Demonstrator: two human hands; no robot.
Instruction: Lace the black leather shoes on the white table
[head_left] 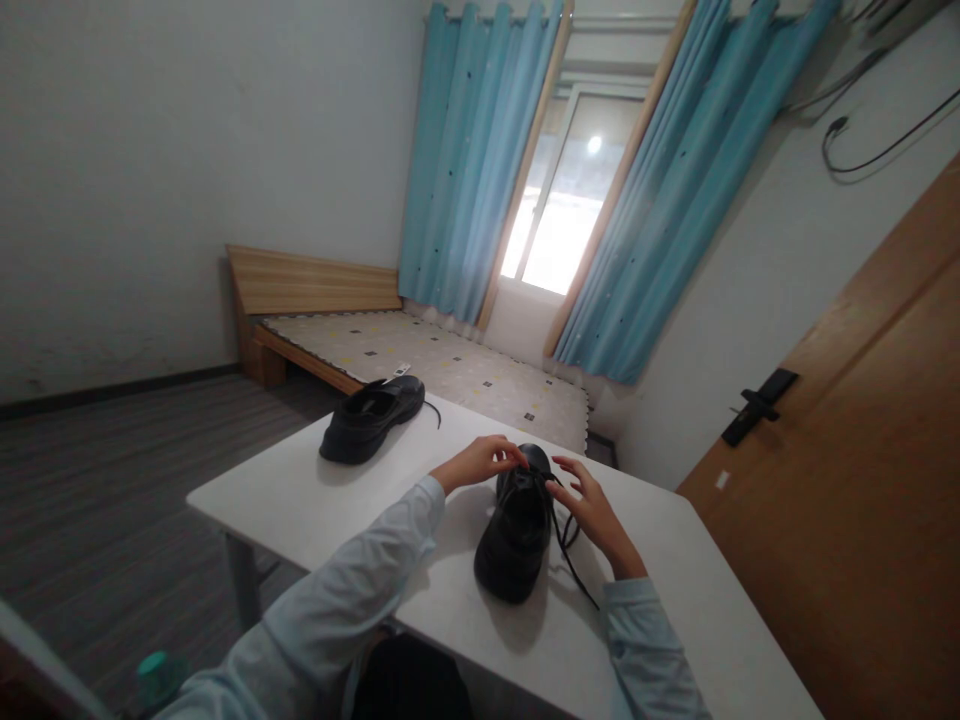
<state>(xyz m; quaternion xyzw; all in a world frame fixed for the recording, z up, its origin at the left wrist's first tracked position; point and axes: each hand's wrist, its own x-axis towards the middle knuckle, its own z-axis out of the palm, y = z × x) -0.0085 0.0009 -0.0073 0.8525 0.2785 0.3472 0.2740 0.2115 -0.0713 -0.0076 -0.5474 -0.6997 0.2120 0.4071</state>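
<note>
A black shoe (514, 545) stands on the white table in front of me, its heel toward me. Black laces (577, 575) trail from its right side onto the tabletop. My left hand (487, 461) reaches over the lacing area from the left, fingertips pinched together at the laces. On the shoe's right side is my right hand (589, 503), its fingers apart and curved, the tips close to the laces. A second black shoe (371, 418) sits farther left on the table, with a loose lace end and a small white tag near its toe.
The white table (292, 500) has its edge near my body. Beyond it are a bed (465, 375) with a wooden headboard, blue curtains (472, 150) and a window. A wooden door (862, 450) stands at the right. A green-capped object (154, 675) is at the lower left.
</note>
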